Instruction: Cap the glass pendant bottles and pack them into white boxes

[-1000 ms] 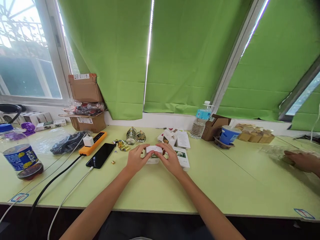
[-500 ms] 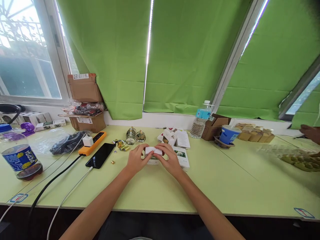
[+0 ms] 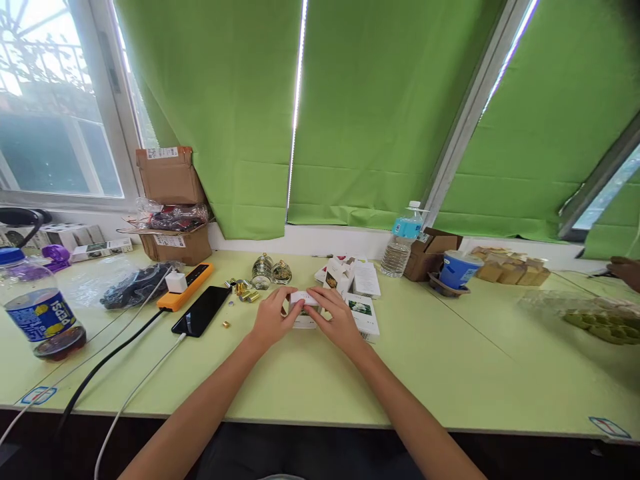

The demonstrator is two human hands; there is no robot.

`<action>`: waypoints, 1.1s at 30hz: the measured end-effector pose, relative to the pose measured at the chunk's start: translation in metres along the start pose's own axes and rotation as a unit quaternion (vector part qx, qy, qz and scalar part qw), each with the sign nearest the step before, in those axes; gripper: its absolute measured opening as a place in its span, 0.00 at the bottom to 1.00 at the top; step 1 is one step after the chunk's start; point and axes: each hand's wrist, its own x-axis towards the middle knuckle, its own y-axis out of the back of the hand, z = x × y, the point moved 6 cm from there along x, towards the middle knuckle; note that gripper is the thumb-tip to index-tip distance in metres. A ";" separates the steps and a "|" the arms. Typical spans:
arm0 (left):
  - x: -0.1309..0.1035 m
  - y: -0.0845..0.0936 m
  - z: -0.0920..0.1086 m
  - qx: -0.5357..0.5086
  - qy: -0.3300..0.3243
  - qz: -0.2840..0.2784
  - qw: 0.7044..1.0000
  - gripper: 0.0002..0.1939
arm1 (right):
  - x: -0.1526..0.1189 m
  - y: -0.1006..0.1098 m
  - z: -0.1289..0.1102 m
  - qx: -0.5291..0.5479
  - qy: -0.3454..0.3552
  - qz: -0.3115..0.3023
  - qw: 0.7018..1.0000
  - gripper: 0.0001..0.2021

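A small white box (image 3: 304,321) stands on the pale green table between my hands. My left hand (image 3: 273,319) grips its left side, with the thumb across the front. On the other side my right hand (image 3: 336,317) holds the box, fingers over the top edge. Just right of it lie flat white boxes with a plant picture (image 3: 362,313) and an opened white carton (image 3: 339,276). Two ornate glass jars (image 3: 262,271) and several gold cylinders (image 3: 245,291) sit to the left and behind.
A black phone (image 3: 201,311), an orange power strip (image 3: 186,288) and a Pepsi bottle (image 3: 45,320) are at the left. Behind right stand a water bottle (image 3: 399,248) and a blue cup (image 3: 457,269). Another person's hand (image 3: 625,272) shows at the far right edge.
The top of the white box has tipped back slightly, and my fingers have shifted a little left over it. At the far right, the other person's hand has moved slightly right and down.
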 end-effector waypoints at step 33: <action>0.005 -0.004 -0.039 -0.007 0.088 -0.051 0.995 0.18 | -0.053 0.154 0.123 -0.323 -0.253 0.299 0.862 0.21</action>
